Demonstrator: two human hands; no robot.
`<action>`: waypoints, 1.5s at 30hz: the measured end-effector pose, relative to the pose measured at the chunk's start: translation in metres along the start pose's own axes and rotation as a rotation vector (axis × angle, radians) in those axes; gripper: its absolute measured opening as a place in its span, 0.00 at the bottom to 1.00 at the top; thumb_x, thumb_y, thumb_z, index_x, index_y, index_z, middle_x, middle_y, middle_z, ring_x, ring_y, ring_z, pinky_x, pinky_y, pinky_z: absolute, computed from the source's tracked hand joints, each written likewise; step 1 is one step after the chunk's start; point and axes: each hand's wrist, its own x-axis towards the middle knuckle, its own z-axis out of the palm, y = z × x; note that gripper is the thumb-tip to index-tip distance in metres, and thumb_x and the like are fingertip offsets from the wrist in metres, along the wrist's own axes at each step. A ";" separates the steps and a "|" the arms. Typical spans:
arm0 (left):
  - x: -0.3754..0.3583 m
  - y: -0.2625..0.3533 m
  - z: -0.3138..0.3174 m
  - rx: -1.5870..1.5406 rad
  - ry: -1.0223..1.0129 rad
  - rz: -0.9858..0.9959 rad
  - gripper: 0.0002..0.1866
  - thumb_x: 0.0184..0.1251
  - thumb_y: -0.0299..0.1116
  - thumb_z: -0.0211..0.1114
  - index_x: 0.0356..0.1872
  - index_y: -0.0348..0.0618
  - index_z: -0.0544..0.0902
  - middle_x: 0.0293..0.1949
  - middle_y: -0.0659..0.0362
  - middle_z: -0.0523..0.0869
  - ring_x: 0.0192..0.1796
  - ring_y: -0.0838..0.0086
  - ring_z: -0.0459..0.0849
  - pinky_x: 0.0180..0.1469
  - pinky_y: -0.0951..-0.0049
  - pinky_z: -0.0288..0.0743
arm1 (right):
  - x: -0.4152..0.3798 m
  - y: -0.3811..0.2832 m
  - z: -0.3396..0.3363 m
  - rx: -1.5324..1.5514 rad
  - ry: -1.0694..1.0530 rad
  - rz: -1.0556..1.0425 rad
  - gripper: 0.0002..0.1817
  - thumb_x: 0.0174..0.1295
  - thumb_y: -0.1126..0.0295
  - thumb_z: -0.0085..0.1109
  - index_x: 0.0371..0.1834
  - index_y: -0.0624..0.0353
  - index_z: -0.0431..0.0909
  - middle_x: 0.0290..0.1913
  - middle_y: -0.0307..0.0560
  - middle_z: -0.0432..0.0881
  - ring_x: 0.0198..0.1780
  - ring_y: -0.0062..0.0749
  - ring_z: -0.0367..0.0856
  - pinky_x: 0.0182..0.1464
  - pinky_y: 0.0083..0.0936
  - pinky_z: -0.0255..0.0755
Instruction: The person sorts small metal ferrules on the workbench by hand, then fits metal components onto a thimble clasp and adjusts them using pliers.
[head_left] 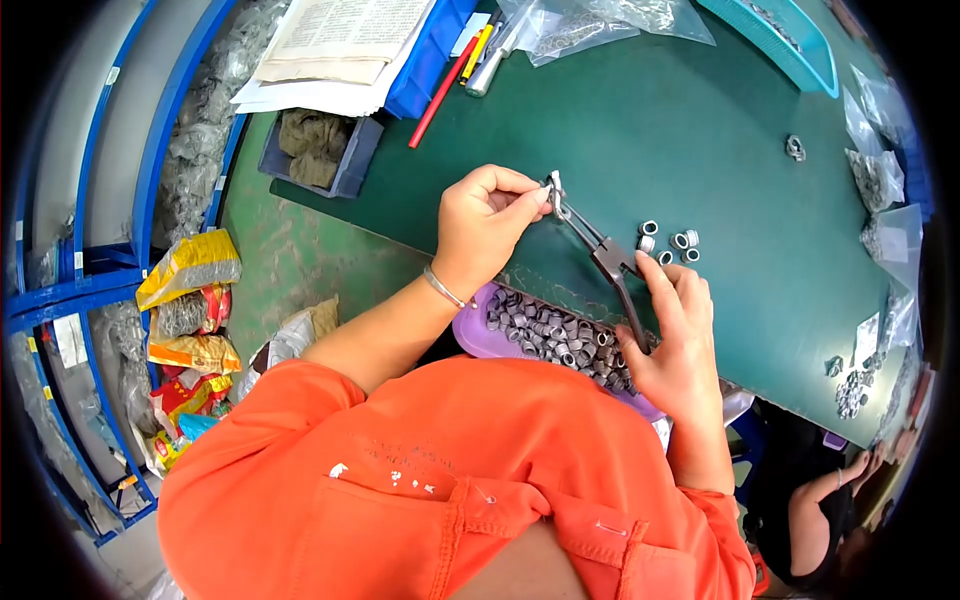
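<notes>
My left hand (487, 222) pinches a small metal part (556, 190) between thumb and fingertips, above the green table. The part looks ring-like, but the fingers hide some of it. My right hand (675, 325) is wrapped round the dark handles of long-nosed pliers (609, 258). Their thin tips reach the metal part. Several short metal rings (648, 228) lie on the table just beyond my right hand. Close to my body, below the table edge, a purple bin (478, 335) holds many similar grey metal rings (550, 328).
A blue-grey box (357, 160) with a brown cloth stands at the table's left corner. Papers (330, 45), a red pen (440, 95) and bags of parts (580, 30) lie at the back. A teal basket (815, 50) stands back right. Another person's arm (815, 510) shows lower right.
</notes>
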 end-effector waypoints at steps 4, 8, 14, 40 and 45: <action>-0.003 0.003 0.005 -0.032 0.039 0.006 0.03 0.59 0.19 0.62 0.32 0.31 0.76 0.33 0.52 0.82 0.36 0.71 0.84 0.42 0.74 0.81 | 0.002 -0.004 0.001 0.013 -0.044 0.006 0.38 0.37 0.79 0.65 0.60 0.58 0.68 0.45 0.54 0.69 0.46 0.45 0.68 0.49 0.35 0.61; -0.007 0.001 0.005 0.003 0.019 0.049 0.03 0.58 0.18 0.62 0.31 0.30 0.76 0.35 0.52 0.81 0.38 0.71 0.83 0.43 0.74 0.81 | 0.002 -0.006 0.002 -0.006 -0.053 0.029 0.38 0.39 0.78 0.65 0.61 0.56 0.68 0.46 0.55 0.69 0.47 0.45 0.67 0.49 0.35 0.61; -0.012 -0.002 0.006 0.247 0.006 0.256 0.04 0.55 0.15 0.63 0.29 0.31 0.78 0.35 0.55 0.80 0.39 0.74 0.82 0.42 0.77 0.80 | 0.004 -0.009 0.004 0.029 -0.071 0.074 0.37 0.40 0.77 0.64 0.61 0.55 0.67 0.47 0.55 0.69 0.49 0.45 0.67 0.50 0.37 0.61; 0.005 -0.002 -0.008 0.570 -0.113 0.220 0.26 0.40 0.22 0.74 0.47 0.38 0.78 0.40 0.60 0.72 0.34 0.78 0.71 0.38 0.80 0.71 | 0.008 -0.008 0.012 -0.087 -0.056 -0.051 0.34 0.42 0.77 0.62 0.60 0.54 0.69 0.48 0.56 0.68 0.50 0.47 0.67 0.52 0.39 0.58; 0.012 -0.003 -0.014 0.716 -0.097 0.350 0.21 0.47 0.25 0.71 0.45 0.37 0.79 0.42 0.56 0.73 0.35 0.75 0.73 0.38 0.78 0.72 | 0.006 -0.001 0.009 -0.128 0.010 -0.009 0.35 0.40 0.77 0.64 0.59 0.57 0.69 0.48 0.55 0.68 0.50 0.46 0.67 0.52 0.40 0.58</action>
